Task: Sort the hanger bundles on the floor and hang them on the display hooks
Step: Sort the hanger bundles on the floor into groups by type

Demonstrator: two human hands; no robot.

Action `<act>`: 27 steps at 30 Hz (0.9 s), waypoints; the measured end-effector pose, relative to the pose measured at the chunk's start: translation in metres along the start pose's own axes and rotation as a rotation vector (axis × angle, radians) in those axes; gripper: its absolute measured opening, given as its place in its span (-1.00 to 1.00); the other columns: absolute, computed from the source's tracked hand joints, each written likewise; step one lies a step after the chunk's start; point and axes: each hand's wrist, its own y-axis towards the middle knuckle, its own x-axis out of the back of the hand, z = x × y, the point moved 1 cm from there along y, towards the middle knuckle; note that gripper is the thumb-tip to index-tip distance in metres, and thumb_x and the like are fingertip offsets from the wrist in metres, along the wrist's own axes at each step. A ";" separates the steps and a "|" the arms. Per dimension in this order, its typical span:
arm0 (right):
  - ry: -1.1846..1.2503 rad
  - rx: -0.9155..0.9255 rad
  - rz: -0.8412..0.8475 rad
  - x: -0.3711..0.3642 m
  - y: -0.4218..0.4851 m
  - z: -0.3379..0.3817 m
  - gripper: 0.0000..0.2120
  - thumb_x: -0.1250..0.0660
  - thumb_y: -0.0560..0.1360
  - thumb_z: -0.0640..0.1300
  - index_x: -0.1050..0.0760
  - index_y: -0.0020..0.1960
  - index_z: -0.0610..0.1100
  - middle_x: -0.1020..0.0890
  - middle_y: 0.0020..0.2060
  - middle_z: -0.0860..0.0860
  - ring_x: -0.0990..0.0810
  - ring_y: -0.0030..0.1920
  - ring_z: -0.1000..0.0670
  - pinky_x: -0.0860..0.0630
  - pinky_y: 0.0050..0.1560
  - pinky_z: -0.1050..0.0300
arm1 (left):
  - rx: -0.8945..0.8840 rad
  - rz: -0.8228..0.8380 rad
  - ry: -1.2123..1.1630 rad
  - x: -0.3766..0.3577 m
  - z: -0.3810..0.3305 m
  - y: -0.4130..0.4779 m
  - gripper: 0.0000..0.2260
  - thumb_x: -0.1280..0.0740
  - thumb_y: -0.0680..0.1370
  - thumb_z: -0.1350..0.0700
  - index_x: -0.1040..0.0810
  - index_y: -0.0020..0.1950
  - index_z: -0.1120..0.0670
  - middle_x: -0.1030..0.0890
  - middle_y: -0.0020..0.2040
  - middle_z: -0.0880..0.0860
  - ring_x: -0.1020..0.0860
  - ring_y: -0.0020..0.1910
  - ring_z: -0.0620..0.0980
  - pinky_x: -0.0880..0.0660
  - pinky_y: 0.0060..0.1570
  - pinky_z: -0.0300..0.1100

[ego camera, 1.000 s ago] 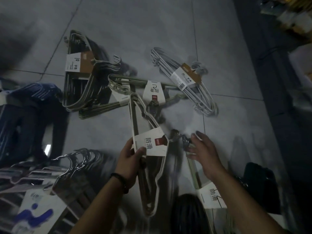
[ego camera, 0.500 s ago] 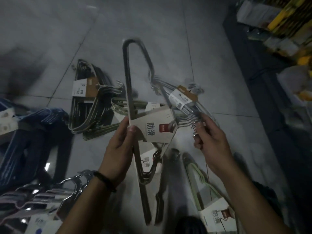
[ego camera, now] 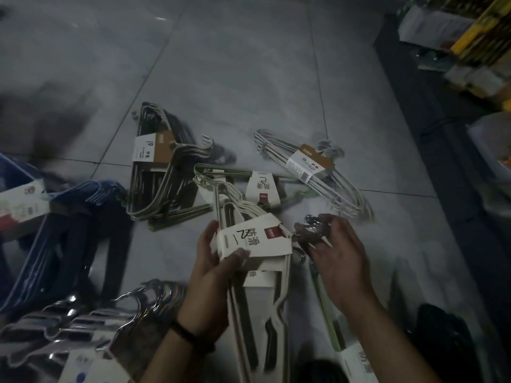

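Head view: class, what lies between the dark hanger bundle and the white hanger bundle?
A pale green hanger bundle lies there, shown in the head view.

The white card sleeve (ego camera: 253, 240) of the lifted hanger bundle (ego camera: 243, 313) carries the characters "防滑"; the print on its small red patch is too small to read. The second sleeve (ego camera: 260, 186), on the green bundle (ego camera: 221, 172), shows the same characters sideways. The label (ego camera: 146, 147) on the dark bundle (ego camera: 154, 194) reads "10"

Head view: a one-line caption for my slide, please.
Left hand grips a white hanger bundle by its paper label, right hand holds its metal hooks, above other bundles on the tiled floor.
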 end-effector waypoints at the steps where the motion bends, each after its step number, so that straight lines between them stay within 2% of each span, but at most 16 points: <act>1: -0.056 -0.003 -0.019 0.004 0.004 -0.013 -0.87 -0.27 0.67 -0.17 -0.56 0.17 -0.11 -0.66 0.15 -0.26 -0.67 0.19 -0.30 -0.51 0.28 -0.25 | 0.047 -0.012 0.002 0.001 0.010 0.003 -0.28 -0.36 0.52 0.34 -0.22 0.60 -0.10 -0.65 0.27 0.21 -0.64 0.24 0.26 -0.51 0.34 0.21; 2: -0.115 -0.006 -0.037 0.011 0.009 -0.028 -0.82 -0.28 0.67 -0.22 -0.57 0.21 -0.05 -0.67 0.18 -0.25 -0.68 0.18 -0.24 -0.54 0.25 -0.18 | 0.080 -0.008 0.025 0.004 0.020 0.008 -0.28 -0.33 0.57 0.35 -0.15 0.63 -0.09 -0.63 0.30 0.21 -0.63 0.25 0.24 -0.48 0.38 0.22; 3: -0.165 -0.023 -0.057 0.016 0.013 -0.041 -0.74 -0.28 0.68 -0.26 -0.56 0.29 -0.01 -0.67 0.20 -0.21 -0.67 0.19 -0.19 -0.56 0.24 -0.13 | 0.102 -0.013 0.080 0.008 0.030 0.015 -0.34 -0.31 0.61 0.35 -0.17 0.63 -0.03 -0.63 0.32 0.20 -0.65 0.25 0.20 -0.49 0.38 0.19; 5: -0.243 -0.065 -0.098 0.026 0.021 -0.061 -0.63 -0.28 0.68 -0.28 -0.48 0.44 -0.02 -0.67 0.25 -0.10 -0.66 0.24 -0.05 -0.56 0.29 0.00 | 0.132 -0.004 0.236 0.021 0.055 0.033 -0.53 -0.29 0.64 0.33 -0.33 0.52 0.04 -0.64 0.32 0.17 -0.67 0.22 0.12 -0.54 0.33 0.15; 7: -0.362 -0.066 -0.116 0.030 0.029 -0.072 -0.59 -0.27 0.67 -0.32 -0.46 0.46 -0.02 -0.66 0.25 0.06 -0.63 0.23 0.11 -0.55 0.23 0.23 | 0.155 -0.015 0.350 0.029 0.076 0.045 -0.55 -0.30 0.64 0.31 -0.36 0.46 -0.06 -0.64 0.32 0.11 -0.65 0.24 0.11 -0.56 0.30 0.19; 8: -0.431 -0.069 -0.102 0.031 0.034 -0.077 -0.57 -0.26 0.67 -0.34 -0.46 0.46 -0.01 -0.64 0.26 0.10 -0.61 0.24 0.13 -0.54 0.20 0.26 | 0.153 -0.028 0.392 0.032 0.084 0.049 -0.54 -0.30 0.65 0.30 -0.34 0.43 -0.12 -0.63 0.33 0.08 -0.65 0.25 0.10 -0.58 0.27 0.19; 10: -0.585 -0.089 -0.080 0.032 0.038 -0.088 -0.54 -0.26 0.67 -0.30 -0.45 0.51 0.01 -0.61 0.33 0.08 -0.58 0.31 0.06 -0.54 0.27 0.14 | 0.143 -0.068 0.449 0.033 0.098 0.053 -0.55 -0.28 0.66 0.29 -0.29 0.41 -0.14 -0.60 0.32 0.03 -0.64 0.21 0.04 -0.64 0.18 0.02; 12: -0.735 -0.114 -0.079 0.031 0.036 -0.096 -0.57 -0.25 0.68 -0.22 -0.44 0.53 -0.01 -0.60 0.36 0.03 -0.57 0.33 0.01 -0.53 0.31 0.06 | 0.133 -0.126 0.490 0.031 0.107 0.055 -0.50 -0.24 0.67 0.31 -0.19 0.50 -0.09 -0.55 0.31 0.00 -0.60 0.21 0.01 -0.58 0.17 -0.10; 14: -0.892 -0.111 -0.119 0.029 0.032 -0.097 -0.65 -0.21 0.70 -0.19 -0.49 0.46 -0.03 -0.64 0.27 -0.01 -0.60 0.22 -0.02 -0.48 0.11 0.13 | 0.107 -0.172 0.548 0.030 0.113 0.057 -0.44 -0.24 0.66 0.33 -0.14 0.58 -0.02 -0.52 0.36 0.03 -0.54 0.31 0.06 -0.50 0.29 -0.05; 16: -0.960 -0.075 -0.180 0.029 0.028 -0.096 -0.72 -0.23 0.68 -0.19 -0.53 0.36 -0.06 -0.66 0.13 -0.02 -0.60 0.08 -0.04 -0.40 -0.02 0.17 | 0.124 -0.173 0.571 0.032 0.115 0.059 -0.47 -0.26 0.65 0.34 -0.20 0.55 -0.01 -0.54 0.36 0.05 -0.55 0.32 0.08 -0.51 0.32 0.03; 17: -0.950 -0.075 -0.220 0.031 0.028 -0.096 -0.78 -0.27 0.67 -0.19 -0.54 0.29 -0.08 -0.65 0.07 -0.02 -0.61 0.05 -0.06 -0.40 -0.04 0.16 | 0.144 -0.168 0.586 0.034 0.114 0.058 -0.50 -0.28 0.64 0.33 -0.25 0.51 -0.02 -0.57 0.31 0.02 -0.58 0.26 0.05 -0.56 0.25 0.01; 19: -0.927 -0.108 -0.303 0.037 0.028 -0.099 -0.87 -0.32 0.64 -0.16 -0.50 0.18 -0.12 -0.64 -0.01 -0.06 -0.64 0.03 -0.17 -0.42 -0.12 0.11 | 0.180 -0.138 0.638 0.034 0.111 0.057 -0.59 -0.30 0.65 0.28 -0.33 0.41 -0.07 -0.59 0.18 -0.07 -0.58 0.08 -0.11 -0.58 -0.01 -0.21; 20: -0.943 -0.110 -0.307 0.040 0.028 -0.100 -0.88 -0.32 0.64 -0.15 -0.49 0.16 -0.13 -0.65 -0.01 -0.09 -0.65 0.03 -0.20 -0.43 -0.14 0.09 | 0.181 -0.123 0.668 0.034 0.110 0.057 -0.65 -0.29 0.66 0.25 -0.35 0.36 -0.09 -0.57 0.15 -0.11 -0.56 0.03 -0.18 -0.53 -0.09 -0.31; 22: -1.021 -0.067 -0.251 0.046 0.031 -0.103 -0.86 -0.30 0.66 -0.15 -0.54 0.20 -0.11 -0.69 0.06 -0.13 -0.65 0.08 -0.21 -0.47 -0.06 0.07 | 0.157 -0.143 0.732 0.031 0.109 0.060 -0.70 -0.29 0.67 0.20 -0.38 0.37 -0.05 -0.55 0.16 -0.10 -0.54 0.01 -0.18 -0.45 -0.15 -0.37; 25: -1.087 -0.062 -0.184 0.050 0.039 -0.103 -0.73 -0.26 0.69 -0.13 -0.58 0.34 -0.10 -0.67 0.24 -0.11 -0.62 0.23 -0.19 -0.50 0.16 0.05 | 0.179 -0.251 0.721 0.026 0.106 0.068 -0.70 -0.29 0.67 0.18 -0.39 0.39 0.03 -0.59 0.21 -0.01 -0.56 0.08 -0.05 -0.55 -0.02 -0.20; 27: -1.129 -0.072 -0.120 0.054 0.046 -0.105 -0.72 -0.23 0.70 -0.13 -0.58 0.36 -0.08 -0.67 0.26 -0.09 -0.62 0.25 -0.17 -0.49 0.17 0.08 | 0.222 -0.315 0.673 0.024 0.104 0.071 -0.72 -0.30 0.64 0.18 -0.39 0.33 0.03 -0.61 0.21 0.06 -0.60 0.11 0.05 -0.62 0.12 0.01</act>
